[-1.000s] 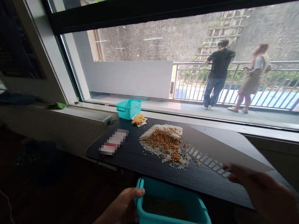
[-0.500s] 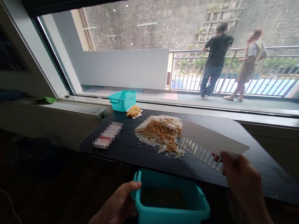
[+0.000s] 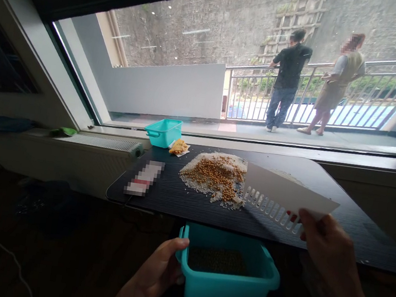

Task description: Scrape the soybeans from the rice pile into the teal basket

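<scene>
My left hand (image 3: 162,270) grips the left rim of a teal bin (image 3: 225,290) held just below the front edge of the dark table (image 3: 183,200). Dark green beans lie in the bin. My right hand (image 3: 327,252) pinches a white slotted scraper (image 3: 283,196), whose toothed edge rests on the table beside a pile of white rice mixed with yellow beans (image 3: 216,175).
A second, smaller teal bin (image 3: 163,132) stands at the table's back left, next to a yellow scrap (image 3: 178,146). A blurred flat card (image 3: 144,178) lies left of the pile. A radiator (image 3: 99,143) runs along the window. Two people stand outside at a railing.
The view has tilted down and shifted since a second ago. The scraper has edged slightly right, away from the pile. My left hand keeps its grip on the bin.
</scene>
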